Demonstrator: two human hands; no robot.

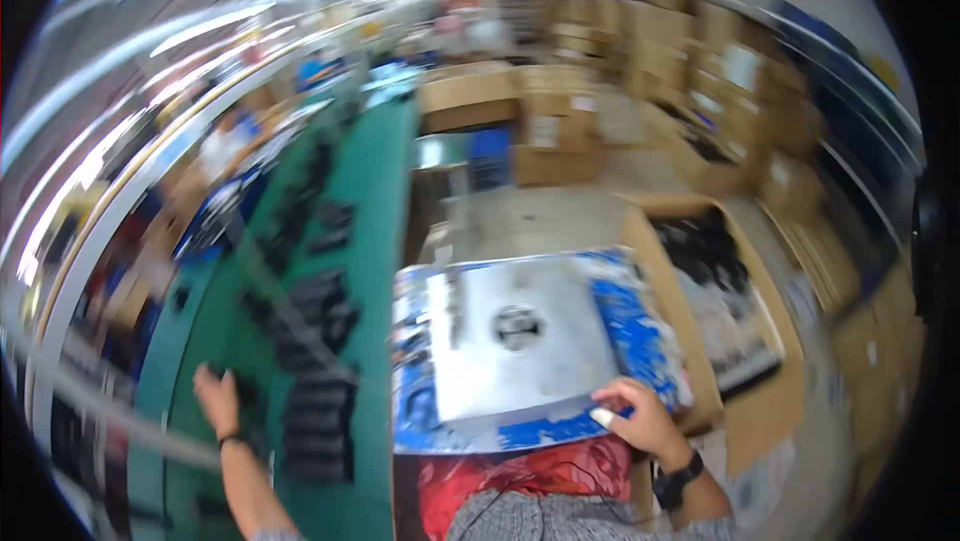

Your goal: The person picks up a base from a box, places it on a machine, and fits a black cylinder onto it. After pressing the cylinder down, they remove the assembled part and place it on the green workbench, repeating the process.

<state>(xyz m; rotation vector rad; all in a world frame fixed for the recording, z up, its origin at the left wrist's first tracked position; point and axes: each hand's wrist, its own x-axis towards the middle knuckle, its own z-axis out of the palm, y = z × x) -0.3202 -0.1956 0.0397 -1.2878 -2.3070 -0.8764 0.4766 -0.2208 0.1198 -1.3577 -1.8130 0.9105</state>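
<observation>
My left hand [217,403] is over the green work surface [372,361] on the left, with a gap between thumb and fingers and nothing clear in it. A blurred dark shape lies close beside it. To its right, several black ribbed parts [318,431] lie in a row. My right hand [645,426] is at the near right corner of a flat silver metal plate [490,371] with a round dark opening. Its fingers are curved and apart from the thumb, which has a white cover at its tip. Whether it touches the plate is unclear. The plate lies on a worn blue board [550,433].
An open cardboard box [705,381] with black items stands right of the board. Red plastic [470,486] is below the board, by my body. Stacked cartons [555,131] stand at the back. Metal rails [110,191] curve along the left, with a blurred person [228,146] beyond.
</observation>
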